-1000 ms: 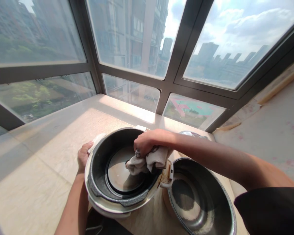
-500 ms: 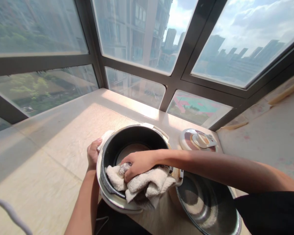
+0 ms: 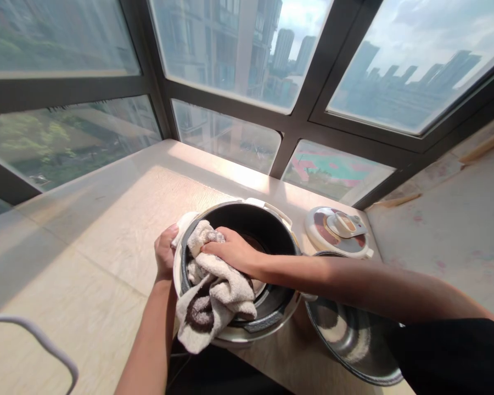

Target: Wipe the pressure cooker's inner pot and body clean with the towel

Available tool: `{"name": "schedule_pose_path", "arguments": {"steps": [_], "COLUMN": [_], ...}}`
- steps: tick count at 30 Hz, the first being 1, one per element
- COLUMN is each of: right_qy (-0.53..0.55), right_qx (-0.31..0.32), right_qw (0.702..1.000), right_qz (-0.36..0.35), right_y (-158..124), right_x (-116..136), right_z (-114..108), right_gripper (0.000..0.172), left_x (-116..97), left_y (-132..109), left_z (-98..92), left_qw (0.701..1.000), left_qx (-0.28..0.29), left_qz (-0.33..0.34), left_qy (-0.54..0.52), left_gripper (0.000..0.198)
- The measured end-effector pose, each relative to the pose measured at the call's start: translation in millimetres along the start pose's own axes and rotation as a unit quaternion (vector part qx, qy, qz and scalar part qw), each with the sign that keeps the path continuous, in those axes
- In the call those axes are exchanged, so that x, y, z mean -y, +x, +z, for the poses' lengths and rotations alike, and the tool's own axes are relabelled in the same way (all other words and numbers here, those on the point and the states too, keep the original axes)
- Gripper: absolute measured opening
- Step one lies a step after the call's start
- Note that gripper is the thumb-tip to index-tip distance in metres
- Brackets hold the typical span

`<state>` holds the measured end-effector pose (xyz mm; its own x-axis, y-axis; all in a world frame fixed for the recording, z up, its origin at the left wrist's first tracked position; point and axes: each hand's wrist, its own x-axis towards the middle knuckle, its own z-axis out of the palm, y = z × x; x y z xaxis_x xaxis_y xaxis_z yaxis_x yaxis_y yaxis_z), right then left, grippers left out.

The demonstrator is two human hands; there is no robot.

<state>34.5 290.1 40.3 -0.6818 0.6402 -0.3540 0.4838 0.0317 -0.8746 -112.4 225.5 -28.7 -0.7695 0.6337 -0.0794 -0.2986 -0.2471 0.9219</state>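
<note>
A white electric pressure cooker (image 3: 180,280) with a dark inside stands in front of me, its lid off. My left hand (image 3: 167,252) is closed on the white handle (image 3: 185,226) at the cooker's left side. In my right hand (image 3: 236,249) is a cream and brown towel (image 3: 230,288), bunched up and pressed to the left inner wall near the rim. Part of the towel hangs over the cooker's front left edge. My right forearm crosses the opening and hides some of its right side.
The cooker's lid (image 3: 340,233) lies at the back right by the window. A dark metal inner pot (image 3: 354,340) sits to the right, partly under my right arm and sleeve. A grey cord (image 3: 37,332) curves over the tiled ledge (image 3: 102,241) at the left. Windows enclose the ledge.
My right hand has moved the towel from the cooker's front to its left inner wall and rim. The towel's loose end has swung left. My left hand stays on the handle.
</note>
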Motion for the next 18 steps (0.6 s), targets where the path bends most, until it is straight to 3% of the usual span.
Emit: {"name": "schedule_pose_path", "arguments": {"steps": [4,7,11,14,18], "right_qy": [-0.092,-0.201,-0.371,-0.481,-0.563], "right_qx": [-0.011,0.044,0.196,0.203,0.215], "right_qw": [0.994,0.972,0.895,0.836,0.779], "right_qz": [-0.060,-0.115,-0.153,-0.171,-0.174], "right_y": [-6.2,-16.6,-38.8,-61.4,-88.3], "right_x": [2.2,13.1,29.6,37.0,41.0], "right_z": [-11.0,-22.8,-29.6,-31.4,-45.0], "right_gripper": [0.029,0.038,0.038,0.026,0.018], "left_x": [1.2,1.1,1.6,1.9,-0.1], "left_y": [0.6,0.4,1.5,3.8,5.5], "left_z": [-2.3,-2.7,-3.8,-6.8,-11.1], "left_qw": [0.999,0.999,0.998,0.996,0.995], "left_qx": [0.011,0.021,0.040,0.049,0.052], "left_qz": [-0.026,-0.025,-0.040,-0.049,-0.047], "left_qy": [-0.019,-0.024,-0.035,-0.057,-0.067], "left_gripper": [0.034,0.030,0.027,0.025,0.023]}}
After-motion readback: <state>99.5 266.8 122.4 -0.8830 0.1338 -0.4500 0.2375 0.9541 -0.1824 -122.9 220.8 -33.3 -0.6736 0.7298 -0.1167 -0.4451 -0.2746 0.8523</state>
